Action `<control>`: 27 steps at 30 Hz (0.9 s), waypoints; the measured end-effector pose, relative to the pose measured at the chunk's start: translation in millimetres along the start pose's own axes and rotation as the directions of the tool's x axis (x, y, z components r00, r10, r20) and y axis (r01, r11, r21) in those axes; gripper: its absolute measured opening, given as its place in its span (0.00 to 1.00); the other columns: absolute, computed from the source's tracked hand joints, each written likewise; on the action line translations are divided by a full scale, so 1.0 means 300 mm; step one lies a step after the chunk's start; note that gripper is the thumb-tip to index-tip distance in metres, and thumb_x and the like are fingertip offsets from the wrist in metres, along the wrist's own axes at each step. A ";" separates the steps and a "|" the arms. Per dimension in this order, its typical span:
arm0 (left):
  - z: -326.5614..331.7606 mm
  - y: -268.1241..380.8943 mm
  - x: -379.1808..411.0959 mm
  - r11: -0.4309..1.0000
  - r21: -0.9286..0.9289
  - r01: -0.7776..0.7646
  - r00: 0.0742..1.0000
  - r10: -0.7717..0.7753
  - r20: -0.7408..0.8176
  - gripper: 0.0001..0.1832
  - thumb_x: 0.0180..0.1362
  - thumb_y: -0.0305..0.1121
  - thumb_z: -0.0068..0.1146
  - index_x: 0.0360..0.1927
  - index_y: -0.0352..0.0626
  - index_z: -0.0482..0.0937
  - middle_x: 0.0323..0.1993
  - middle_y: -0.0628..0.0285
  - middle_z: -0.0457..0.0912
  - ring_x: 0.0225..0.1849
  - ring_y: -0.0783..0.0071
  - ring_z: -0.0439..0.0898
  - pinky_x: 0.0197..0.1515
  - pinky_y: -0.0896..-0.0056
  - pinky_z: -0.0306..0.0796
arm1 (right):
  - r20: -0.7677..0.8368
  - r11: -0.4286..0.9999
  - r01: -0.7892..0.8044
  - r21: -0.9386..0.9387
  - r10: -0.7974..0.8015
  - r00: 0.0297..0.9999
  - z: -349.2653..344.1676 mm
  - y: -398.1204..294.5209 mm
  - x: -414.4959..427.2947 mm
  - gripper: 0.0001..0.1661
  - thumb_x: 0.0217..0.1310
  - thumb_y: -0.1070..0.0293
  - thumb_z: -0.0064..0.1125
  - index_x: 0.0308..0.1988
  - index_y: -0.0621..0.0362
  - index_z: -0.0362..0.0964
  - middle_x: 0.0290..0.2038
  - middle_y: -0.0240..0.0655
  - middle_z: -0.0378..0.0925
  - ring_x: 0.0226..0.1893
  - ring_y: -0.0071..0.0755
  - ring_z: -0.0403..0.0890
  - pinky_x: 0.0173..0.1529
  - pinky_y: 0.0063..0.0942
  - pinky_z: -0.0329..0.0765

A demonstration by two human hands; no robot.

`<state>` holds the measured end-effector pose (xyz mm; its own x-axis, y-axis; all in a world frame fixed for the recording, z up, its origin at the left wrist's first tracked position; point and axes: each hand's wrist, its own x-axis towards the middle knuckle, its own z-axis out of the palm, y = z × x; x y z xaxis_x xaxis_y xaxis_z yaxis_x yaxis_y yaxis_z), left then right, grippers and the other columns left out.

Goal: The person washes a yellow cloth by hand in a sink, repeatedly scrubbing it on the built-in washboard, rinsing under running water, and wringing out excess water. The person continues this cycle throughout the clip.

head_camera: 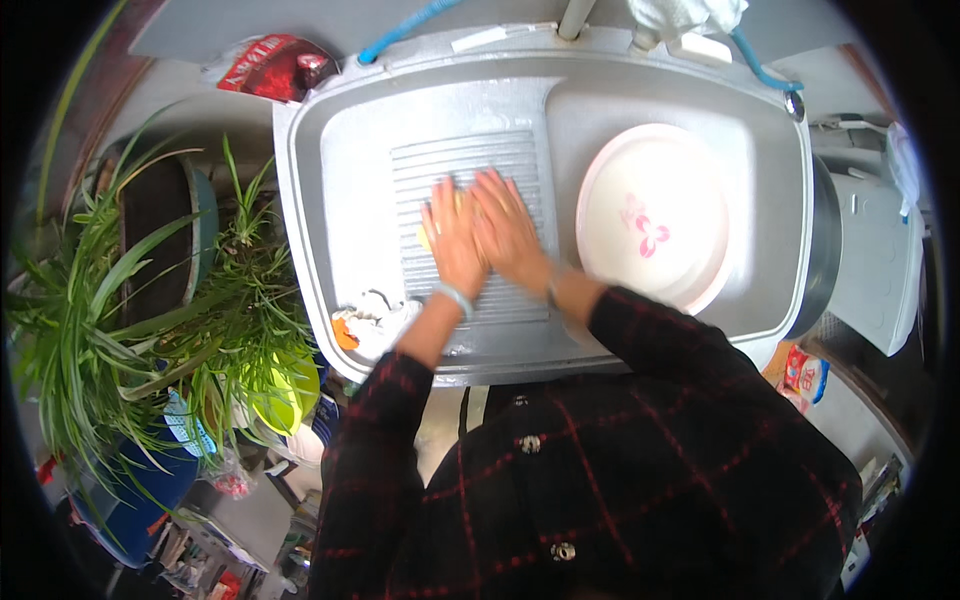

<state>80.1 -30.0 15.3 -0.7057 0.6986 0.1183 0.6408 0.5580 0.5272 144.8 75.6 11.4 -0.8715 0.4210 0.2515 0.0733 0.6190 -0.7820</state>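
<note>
Both hands are side by side on the ribbed washboard (517, 300) built into a metal laundry sink (296, 217). My left hand (456, 240) lies palm down over something yellow (424, 238), of which only a small edge shows; what it is cannot be told. My right hand (510, 225), slightly blurred, lies against the left one, its fingers pointing away from me. Whether either hand grips the yellow thing is hidden. To the right, a pale basin (652, 210) with a pink flower pattern stands in the deeper bowl.
Crumpled white and orange stuff (367, 322) lies in the sink's near left corner. A red package (274, 67) sits by the far left rim. Blue hoses (409, 28) cross the far edge. Long-leaved potted plants (97, 300) crowd the left side.
</note>
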 end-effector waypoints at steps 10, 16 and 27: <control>0.029 -0.114 0.030 0.992 -0.057 0.115 0.991 -0.110 0.079 0.31 0.66 0.47 0.39 0.67 0.37 0.61 0.72 0.43 0.50 0.73 0.41 0.46 0.71 0.39 0.37 | 0.296 0.946 -0.264 0.188 0.202 0.934 -0.002 -0.021 0.151 0.28 0.68 0.52 0.43 0.55 0.63 0.69 0.59 0.50 0.69 0.64 0.51 0.63 0.71 0.42 0.54; 0.021 -0.083 0.131 0.987 0.155 -0.052 0.999 0.052 0.005 0.29 0.65 0.42 0.41 0.66 0.35 0.61 0.72 0.45 0.51 0.74 0.47 0.46 0.72 0.43 0.38 | -0.027 0.998 0.045 -0.050 -0.047 0.999 0.042 0.009 0.162 0.27 0.66 0.59 0.43 0.57 0.68 0.66 0.64 0.53 0.62 0.69 0.55 0.54 0.73 0.46 0.46; -0.062 0.034 -0.112 0.994 -0.107 -0.024 0.997 0.031 0.068 0.29 0.67 0.43 0.38 0.66 0.33 0.62 0.69 0.42 0.56 0.72 0.43 0.52 0.71 0.41 0.39 | 0.029 0.986 -0.102 0.135 0.099 0.995 -0.034 -0.065 -0.081 0.28 0.64 0.56 0.46 0.55 0.67 0.68 0.60 0.52 0.67 0.68 0.52 0.58 0.71 0.47 0.50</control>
<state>104.6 -56.2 32.4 -0.6632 0.7444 0.0776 0.6216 0.4902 0.6110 169.6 59.9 26.3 -0.8738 0.4606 0.1561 0.0957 0.4775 -0.8734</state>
